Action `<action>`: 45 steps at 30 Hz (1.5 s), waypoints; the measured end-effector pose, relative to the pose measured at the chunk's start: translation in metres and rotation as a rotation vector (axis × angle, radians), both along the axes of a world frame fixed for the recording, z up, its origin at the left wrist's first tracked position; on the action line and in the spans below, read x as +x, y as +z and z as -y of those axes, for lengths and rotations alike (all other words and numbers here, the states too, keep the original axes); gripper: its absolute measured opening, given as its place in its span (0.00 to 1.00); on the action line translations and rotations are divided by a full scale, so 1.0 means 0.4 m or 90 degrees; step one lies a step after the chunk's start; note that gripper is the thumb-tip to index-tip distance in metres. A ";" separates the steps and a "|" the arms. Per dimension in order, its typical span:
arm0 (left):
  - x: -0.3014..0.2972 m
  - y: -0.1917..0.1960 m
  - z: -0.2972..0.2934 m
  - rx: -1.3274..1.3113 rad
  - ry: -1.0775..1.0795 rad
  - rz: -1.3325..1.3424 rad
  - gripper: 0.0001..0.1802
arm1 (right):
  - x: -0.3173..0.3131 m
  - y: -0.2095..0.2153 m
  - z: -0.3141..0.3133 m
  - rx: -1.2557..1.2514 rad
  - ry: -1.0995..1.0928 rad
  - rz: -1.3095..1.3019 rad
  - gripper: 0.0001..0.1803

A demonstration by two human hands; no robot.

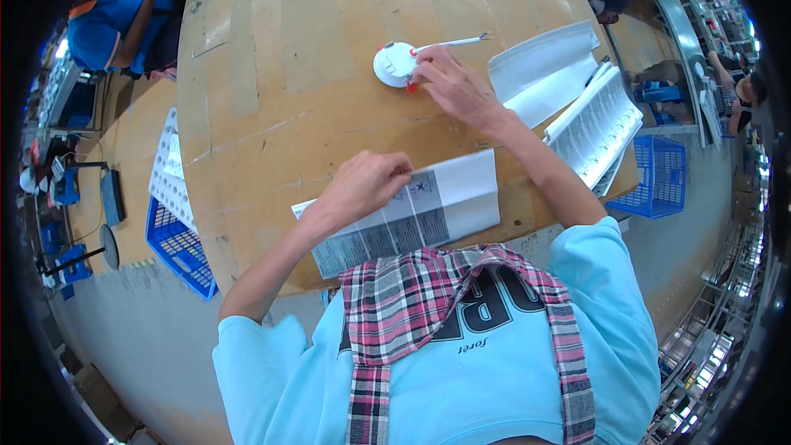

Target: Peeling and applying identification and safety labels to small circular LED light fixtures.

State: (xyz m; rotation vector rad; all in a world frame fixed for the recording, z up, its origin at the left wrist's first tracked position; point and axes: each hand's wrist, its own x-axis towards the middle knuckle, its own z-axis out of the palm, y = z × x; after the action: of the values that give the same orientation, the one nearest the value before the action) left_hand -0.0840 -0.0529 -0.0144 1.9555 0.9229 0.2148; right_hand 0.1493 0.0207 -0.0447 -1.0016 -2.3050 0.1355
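Observation:
A small round white downlight (pixel 393 64) with red clips lies on the wooden table (pixel 280 74), and its short white cable points right to bare wire ends. The fingers of my right hand (pixel 455 86) are closed at its right edge, by the red clips. Near the table's front edge, a folded printed leaflet (pixel 465 194) rests in front of me, part white and part dark grey print. My left hand (pixel 367 184) has its fingers curled on the leaflet's upper edge, with the fingertips partly hidden.
At the table's right lie a curled white sheet (pixel 540 66) and a stack of printed leaflets (pixel 597 128). Blue plastic crates stand to the right (pixel 657 177) and left (pixel 177 251). A white perforated tray (pixel 170 169) sits on the left crate. A co-worker in blue (pixel 115 25) is at upper left.

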 end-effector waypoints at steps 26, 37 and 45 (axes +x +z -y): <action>-0.059 0.015 -0.028 -0.567 0.283 0.437 0.22 | -0.134 0.086 0.220 -0.079 -0.201 -0.151 0.12; -0.061 0.009 -0.049 -0.443 0.303 0.308 0.17 | -0.166 0.116 0.233 -0.127 -0.185 -0.166 0.10; -0.032 0.021 -0.023 -0.320 0.297 0.282 0.15 | -0.161 0.128 0.241 -0.211 -0.231 -0.156 0.09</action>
State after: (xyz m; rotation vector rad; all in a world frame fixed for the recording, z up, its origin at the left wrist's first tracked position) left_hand -0.0969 -0.0437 -0.0062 1.1508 1.0019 0.5950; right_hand 0.0849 -0.0758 0.0067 -1.4635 -1.8800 0.4734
